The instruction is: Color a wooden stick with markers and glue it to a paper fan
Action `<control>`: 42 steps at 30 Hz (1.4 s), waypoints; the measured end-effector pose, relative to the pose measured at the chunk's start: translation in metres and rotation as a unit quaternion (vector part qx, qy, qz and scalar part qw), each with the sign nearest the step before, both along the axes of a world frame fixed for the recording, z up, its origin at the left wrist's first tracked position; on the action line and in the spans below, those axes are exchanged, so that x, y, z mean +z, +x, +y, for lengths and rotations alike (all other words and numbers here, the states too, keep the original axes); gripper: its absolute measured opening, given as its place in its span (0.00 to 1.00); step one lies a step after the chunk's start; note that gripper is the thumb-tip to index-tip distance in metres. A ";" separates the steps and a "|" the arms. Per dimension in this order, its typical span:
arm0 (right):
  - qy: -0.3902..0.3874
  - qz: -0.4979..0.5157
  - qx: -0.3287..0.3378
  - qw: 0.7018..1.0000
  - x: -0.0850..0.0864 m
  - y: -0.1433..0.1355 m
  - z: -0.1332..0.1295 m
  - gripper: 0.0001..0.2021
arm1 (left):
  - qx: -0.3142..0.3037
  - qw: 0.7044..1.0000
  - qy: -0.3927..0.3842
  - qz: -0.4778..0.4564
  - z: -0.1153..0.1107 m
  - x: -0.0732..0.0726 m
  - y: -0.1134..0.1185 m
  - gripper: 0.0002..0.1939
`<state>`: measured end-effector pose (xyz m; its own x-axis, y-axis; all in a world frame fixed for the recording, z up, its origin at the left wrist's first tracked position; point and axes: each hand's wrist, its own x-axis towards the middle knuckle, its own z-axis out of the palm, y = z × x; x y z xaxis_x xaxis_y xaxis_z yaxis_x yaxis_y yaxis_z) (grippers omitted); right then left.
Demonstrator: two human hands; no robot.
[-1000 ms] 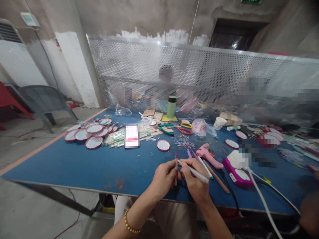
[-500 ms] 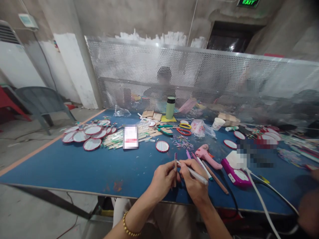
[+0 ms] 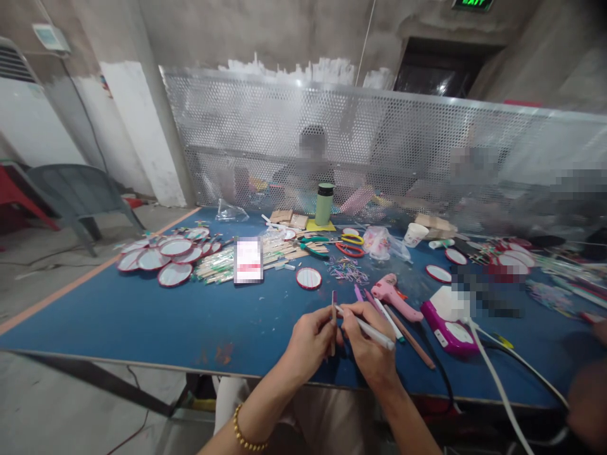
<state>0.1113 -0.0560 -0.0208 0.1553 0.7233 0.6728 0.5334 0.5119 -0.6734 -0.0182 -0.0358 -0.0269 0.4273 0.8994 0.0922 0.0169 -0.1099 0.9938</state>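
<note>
We noted one ornament on the person: a bracelet (image 3: 250, 431) of round, gold-coloured beads, worn around the left forearm (image 3: 272, 397). We recorded the beads as roughly even in size, set close together in a single row, with a slight shine. We found the left hand (image 3: 310, 341), the right hand (image 3: 368, 341) and the visible length of the right forearm (image 3: 403, 407) bare. Below, we observed plain beige trousers (image 3: 327, 414), paler toward the left and browner in the shade between the forearms. Their weave was too dim to judge.
</note>
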 end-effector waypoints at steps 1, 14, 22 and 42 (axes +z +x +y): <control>0.004 -0.003 -0.003 1.000 0.000 0.000 0.000 0.11 | 0.002 1.000 0.001 0.000 0.000 0.000 0.000 0.13; 0.015 -0.003 -0.024 1.000 0.002 0.000 0.000 0.11 | -0.001 1.000 -0.012 -0.013 0.000 -0.002 0.000 0.14; 0.026 -0.001 -0.008 1.000 0.001 -0.001 0.000 0.10 | 0.005 1.000 -0.003 -0.005 0.000 -0.002 0.000 0.14; 0.029 0.001 -0.006 1.000 0.001 -0.001 0.001 0.11 | 0.001 1.000 -0.006 -0.016 0.001 -0.002 0.001 0.13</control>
